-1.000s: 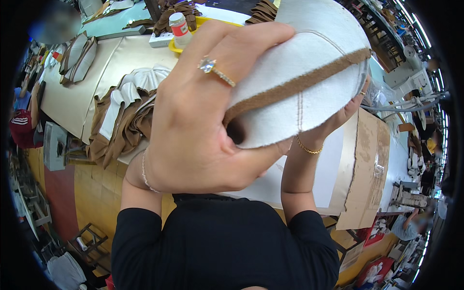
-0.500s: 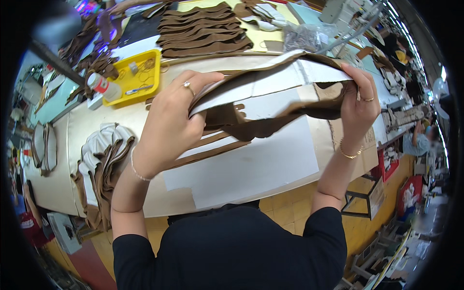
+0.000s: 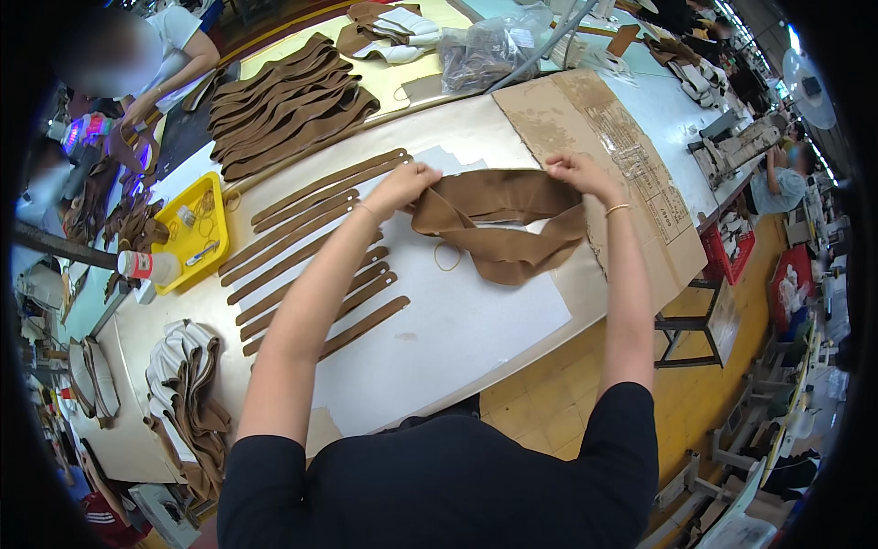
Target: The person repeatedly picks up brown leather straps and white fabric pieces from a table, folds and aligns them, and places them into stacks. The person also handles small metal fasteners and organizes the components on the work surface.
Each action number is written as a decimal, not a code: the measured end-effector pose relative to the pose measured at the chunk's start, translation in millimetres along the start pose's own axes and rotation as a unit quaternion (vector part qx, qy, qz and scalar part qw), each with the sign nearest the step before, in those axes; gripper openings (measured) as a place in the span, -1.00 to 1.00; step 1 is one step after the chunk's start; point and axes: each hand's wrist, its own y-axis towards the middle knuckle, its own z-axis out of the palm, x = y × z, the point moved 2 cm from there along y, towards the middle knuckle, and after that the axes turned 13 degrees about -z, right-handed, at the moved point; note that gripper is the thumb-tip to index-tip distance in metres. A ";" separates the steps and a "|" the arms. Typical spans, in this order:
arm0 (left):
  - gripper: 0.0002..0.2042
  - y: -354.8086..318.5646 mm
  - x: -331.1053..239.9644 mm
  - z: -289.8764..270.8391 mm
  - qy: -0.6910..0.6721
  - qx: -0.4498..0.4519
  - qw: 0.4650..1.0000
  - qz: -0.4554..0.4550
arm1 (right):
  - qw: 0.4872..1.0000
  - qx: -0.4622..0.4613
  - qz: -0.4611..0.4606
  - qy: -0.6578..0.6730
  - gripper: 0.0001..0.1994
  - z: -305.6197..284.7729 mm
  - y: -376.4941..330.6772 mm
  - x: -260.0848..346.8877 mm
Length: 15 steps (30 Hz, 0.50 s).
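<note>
A wide brown band [image 3: 523, 245], looking like leather or fabric and joined into a loop, hangs between my two hands low over the white sheet [image 3: 448, 352]. At the loop's upper left edge, my left hand [image 3: 407, 187] pinches it with closed fingers. Its upper right edge is gripped by my right hand [image 3: 585, 174]. A little pale lining shows inside the loop. Next to the band, a thin yellow rubber band [image 3: 447, 257] lies on the sheet. Several narrow brown straps [image 3: 315, 188] with small holes at their ends lie side by side, partly behind my left forearm.
At left is a yellow tray [image 3: 198, 240] beside a white bottle [image 3: 148, 266]. Brown-and-white bands [image 3: 187, 384] are heaped at near left. Folded brown bands [image 3: 283, 105] lie at the back. Cardboard [image 3: 631, 165] covers the table's right. A co-worker [image 3: 178, 64] works at far left.
The brown loop has come down from close in front of me toward the table, its brown face now showing instead of the white side. My hands moved farther away, and the view has shifted.
</note>
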 end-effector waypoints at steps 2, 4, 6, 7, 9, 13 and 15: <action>-0.63 32.0 25.5 -1.6 0.012 -0.063 0.998 -0.017 | 0.995 -0.040 0.087 -0.013 -0.60 19.1 1.2 -17.8; -0.56 26.4 24.2 4.0 -0.007 -0.077 0.997 0.007 | 0.982 -0.134 0.115 0.071 -0.57 18.6 -16.3 -25.9; -0.51 9.6 17.4 9.3 -0.013 -0.074 0.997 0.033 | 0.968 -0.178 0.134 0.119 -0.53 25.3 -39.6 -20.4; -0.45 5.2 15.9 6.1 0.020 -0.034 0.999 0.036 | 0.968 -0.176 0.136 0.118 -0.51 21.3 -50.0 -4.5; -0.46 6.4 22.5 -0.7 0.062 0.019 0.995 0.079 | 0.972 -0.174 0.111 0.113 -0.48 23.5 -60.2 1.3; -0.67 10.3 22.1 1.4 0.121 0.026 0.990 0.062 | 0.980 -0.174 0.070 0.061 -0.45 39.4 -65.6 -19.3; -0.74 8.4 26.8 -2.3 0.128 -0.008 0.989 0.069 | 0.980 -0.170 0.084 0.056 -0.47 41.1 -61.6 -21.0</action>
